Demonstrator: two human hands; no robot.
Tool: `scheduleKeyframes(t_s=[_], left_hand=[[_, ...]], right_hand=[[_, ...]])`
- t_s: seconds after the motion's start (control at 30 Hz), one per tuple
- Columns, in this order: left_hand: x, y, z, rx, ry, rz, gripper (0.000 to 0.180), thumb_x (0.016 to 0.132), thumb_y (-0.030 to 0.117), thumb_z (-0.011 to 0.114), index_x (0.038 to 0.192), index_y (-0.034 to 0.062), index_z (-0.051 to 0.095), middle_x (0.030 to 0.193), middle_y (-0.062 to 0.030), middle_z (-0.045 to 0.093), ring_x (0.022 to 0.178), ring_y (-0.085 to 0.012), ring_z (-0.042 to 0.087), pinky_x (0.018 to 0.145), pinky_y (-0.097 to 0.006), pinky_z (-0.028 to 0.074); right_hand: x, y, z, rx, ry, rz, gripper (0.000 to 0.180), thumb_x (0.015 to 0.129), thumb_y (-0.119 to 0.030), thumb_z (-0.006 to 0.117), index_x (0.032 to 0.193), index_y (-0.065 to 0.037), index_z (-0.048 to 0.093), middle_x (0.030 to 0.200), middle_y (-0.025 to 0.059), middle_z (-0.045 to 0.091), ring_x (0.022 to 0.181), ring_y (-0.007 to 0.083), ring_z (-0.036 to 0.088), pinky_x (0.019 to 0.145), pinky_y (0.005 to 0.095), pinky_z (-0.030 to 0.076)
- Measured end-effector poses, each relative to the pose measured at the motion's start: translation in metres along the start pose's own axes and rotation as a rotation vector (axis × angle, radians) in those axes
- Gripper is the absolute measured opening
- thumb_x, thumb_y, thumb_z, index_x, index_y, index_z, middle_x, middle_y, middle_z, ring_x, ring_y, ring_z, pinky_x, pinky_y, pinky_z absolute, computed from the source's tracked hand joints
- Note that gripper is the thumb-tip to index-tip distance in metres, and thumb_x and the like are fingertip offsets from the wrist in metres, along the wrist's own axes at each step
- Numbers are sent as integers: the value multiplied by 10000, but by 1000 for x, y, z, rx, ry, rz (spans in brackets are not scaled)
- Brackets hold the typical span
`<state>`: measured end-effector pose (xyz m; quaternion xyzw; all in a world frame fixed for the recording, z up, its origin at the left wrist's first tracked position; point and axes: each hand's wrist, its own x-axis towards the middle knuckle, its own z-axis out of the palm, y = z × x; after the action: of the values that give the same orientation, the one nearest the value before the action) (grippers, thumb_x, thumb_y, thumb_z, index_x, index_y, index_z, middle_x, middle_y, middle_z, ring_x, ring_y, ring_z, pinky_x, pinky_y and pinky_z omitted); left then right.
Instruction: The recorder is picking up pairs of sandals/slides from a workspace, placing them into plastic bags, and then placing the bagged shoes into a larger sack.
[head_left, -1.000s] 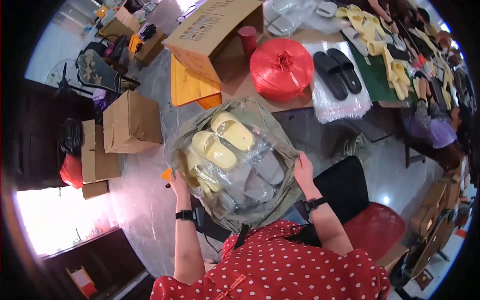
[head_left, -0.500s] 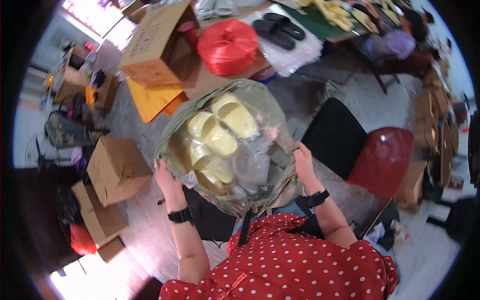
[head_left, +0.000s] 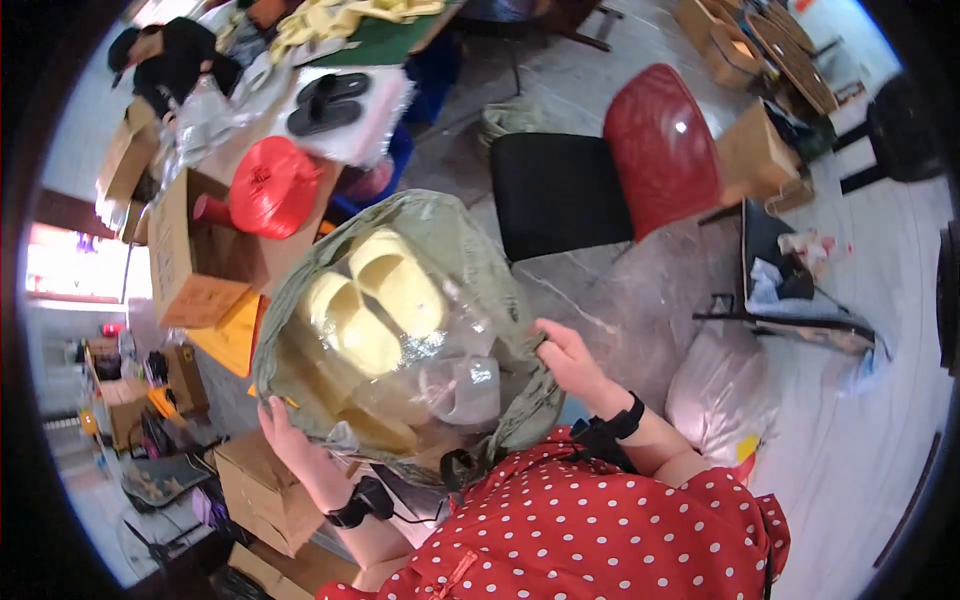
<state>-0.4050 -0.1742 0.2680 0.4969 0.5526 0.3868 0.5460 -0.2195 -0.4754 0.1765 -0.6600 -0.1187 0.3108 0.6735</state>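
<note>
I hold a greenish-grey sack (head_left: 430,212) by its rim, its mouth facing up toward me. My left hand (head_left: 298,445) is closed on the near left edge, and my right hand (head_left: 572,358) grips the right edge. Inside lie pale yellow slippers (head_left: 402,292), wrapped in clear plastic (head_left: 465,388). Two of them show plainly side by side; the ones beneath are partly hidden by plastic and shadow.
At the left, a table bears red plastic twine (head_left: 272,188), an open cardboard box (head_left: 180,255) and black slippers (head_left: 325,105). Ahead right stands a chair with a black seat (head_left: 555,190) and red backrest (head_left: 660,150). A pinkish sack (head_left: 725,395) lies right. A co-worker (head_left: 185,60) is far left.
My view has turned to the right, so the table and chair have shifted leftward in it. The sack stays in both hands and now sits lower and further left in the picture.
</note>
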Motion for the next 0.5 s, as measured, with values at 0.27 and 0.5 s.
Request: scheduleKeyframes(t_s=[0.27,0.5], left_hand=[[21,-78,16,224,-237,148,375,977,163,515,1298,-27,480,1167,-103,575,988,-200,560,872,-327,452],[-2,-110,68,360,-370,154,286,968,128,495,1203,-32,529,1084,-84,596,940,-180,539,842,-318,434]], right_hand=[[-33,65,-45,41,33,11,254,880,-77,432,1067,22,572,742,15,523,713,92,469,645,274,420],[-77,114,-61,144,336,50,258,892,-91,438,1066,37,577,843,27,569,806,92,492,719,264,432]])
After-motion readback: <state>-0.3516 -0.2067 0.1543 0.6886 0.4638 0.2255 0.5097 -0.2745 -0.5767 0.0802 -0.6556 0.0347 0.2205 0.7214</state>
